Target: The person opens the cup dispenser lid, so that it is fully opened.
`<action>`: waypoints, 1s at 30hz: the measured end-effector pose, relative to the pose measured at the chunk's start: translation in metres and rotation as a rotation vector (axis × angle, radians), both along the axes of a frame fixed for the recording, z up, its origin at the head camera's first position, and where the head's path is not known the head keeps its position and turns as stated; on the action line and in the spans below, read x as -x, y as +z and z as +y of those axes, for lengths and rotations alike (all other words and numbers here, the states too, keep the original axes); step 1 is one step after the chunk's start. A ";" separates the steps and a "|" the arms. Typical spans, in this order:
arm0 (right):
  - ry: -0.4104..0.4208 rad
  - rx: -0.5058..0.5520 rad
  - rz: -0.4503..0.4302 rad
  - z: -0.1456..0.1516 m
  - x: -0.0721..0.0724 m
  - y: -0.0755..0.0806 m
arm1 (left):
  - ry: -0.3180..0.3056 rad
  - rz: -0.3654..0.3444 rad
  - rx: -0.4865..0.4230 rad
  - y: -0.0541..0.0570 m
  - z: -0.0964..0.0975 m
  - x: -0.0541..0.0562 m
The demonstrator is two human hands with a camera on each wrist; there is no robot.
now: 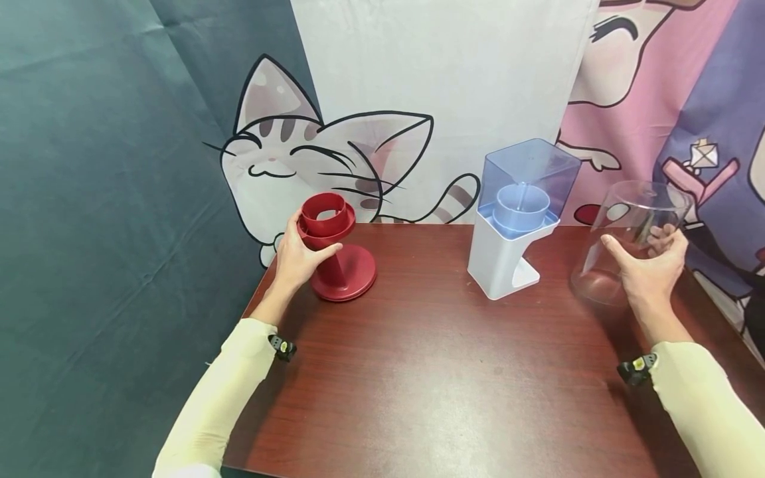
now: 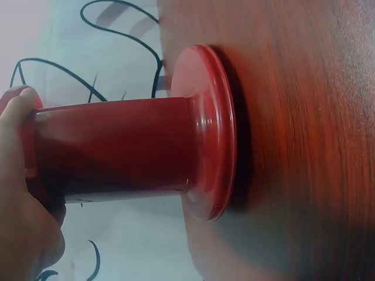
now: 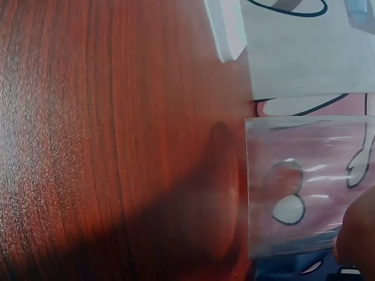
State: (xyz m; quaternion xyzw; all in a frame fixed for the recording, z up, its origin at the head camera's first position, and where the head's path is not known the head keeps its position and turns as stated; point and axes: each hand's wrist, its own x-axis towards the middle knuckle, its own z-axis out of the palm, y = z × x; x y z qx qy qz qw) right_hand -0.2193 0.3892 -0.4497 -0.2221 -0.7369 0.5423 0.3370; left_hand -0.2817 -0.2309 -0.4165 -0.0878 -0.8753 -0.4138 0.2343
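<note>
- L hand [image 1: 299,255] grips the red stand [image 1: 331,271] up high, thumb on the near side, fingers round the far side, just under the top cup [image 1: 323,226].
- Stand is upright at the table's L rear, nr the edge; round base [image 1: 358,269] faces down w/ a dark shadow along its rim. Can't tell if base touches the wood or is a bit above it.
- R hand [image 1: 654,265] is spread wide round the clear cylinder [image 1: 630,232], thumb one side, fingertips the other, holding it abt mid-wall.
- Cylinder is at the table's R rear, tilted a little in the head view; R wrist view has its lower edge up off the wood, w/ a shadow below.
- Dispenser [image 1: 493,255] stands upright betw. the two, closer to the cylinder, well apart from the stand: white body, see-thru blue hopper [image 1: 532,172] on top, blue ring [image 1: 521,207] inside. Neither hand touches it.
- Table [image 1: 430,372] is reddish-brown wood grain, w/ a bright glare patch nr centre.
- Backdrop [image 1: 442,53] behind: cartoon cat [image 1: 299,153] on pale cloth, dk green cloth far L, pink & purple figs on R.
- Pale yellow sleeves on both arms; small blk cam [image 1: 283,347] at L wrist, another at R.
</note>
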 end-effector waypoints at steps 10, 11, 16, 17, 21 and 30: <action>-0.008 -0.020 -0.010 -0.001 0.006 -0.006 | 0.011 -0.017 -0.021 -0.007 -0.010 0.008; -0.007 -0.022 -0.007 -0.001 0.007 -0.007 | 0.008 -0.019 -0.027 -0.007 -0.011 0.008; 0.029 -0.007 0.013 0.002 0.010 -0.009 | -0.009 -0.034 -0.067 -0.008 -0.014 0.011; 0.038 -0.003 0.016 0.002 0.011 -0.010 | -0.013 -0.038 -0.078 -0.007 -0.014 0.011; 0.074 0.008 0.016 0.005 0.011 -0.012 | -0.028 -0.051 -0.107 -0.007 -0.015 0.012; 0.105 0.006 0.040 0.005 0.012 -0.012 | -0.028 -0.083 -0.109 -0.009 -0.021 0.018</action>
